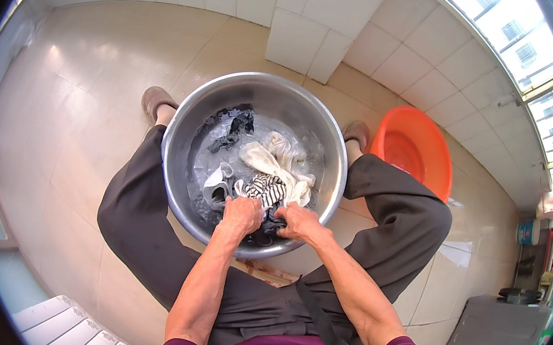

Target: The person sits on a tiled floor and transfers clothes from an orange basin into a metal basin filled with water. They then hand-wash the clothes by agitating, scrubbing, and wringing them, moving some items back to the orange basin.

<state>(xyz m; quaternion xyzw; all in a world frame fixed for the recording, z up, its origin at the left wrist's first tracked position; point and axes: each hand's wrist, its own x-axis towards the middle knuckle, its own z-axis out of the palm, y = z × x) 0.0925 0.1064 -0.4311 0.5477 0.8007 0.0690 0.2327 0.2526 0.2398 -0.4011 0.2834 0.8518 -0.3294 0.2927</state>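
Between my legs stands a large metal basin [177, 109] with water and several wet clothes in it. At its near side my left hand [243, 214] is closed on a black-and-white striped cloth [266, 188]. My right hand [298, 221] is curled at a dark cloth [267, 230] beside it; its fingertips partly hide in the fabric. White cloth pieces [262, 157] lie beyond my hands. A black cloth [240, 125] floats near the far side, and a grey-and-white piece [218, 182] rests left of my left hand.
An orange plastic basin [416, 143] stands on the tiled floor to the right, beside my knee. A white tiled wall [345, 1] with a jutting corner rises beyond. White slatted panels [77, 338] are at the lower left; a dark grey box-like thing [495, 325] is at the lower right.
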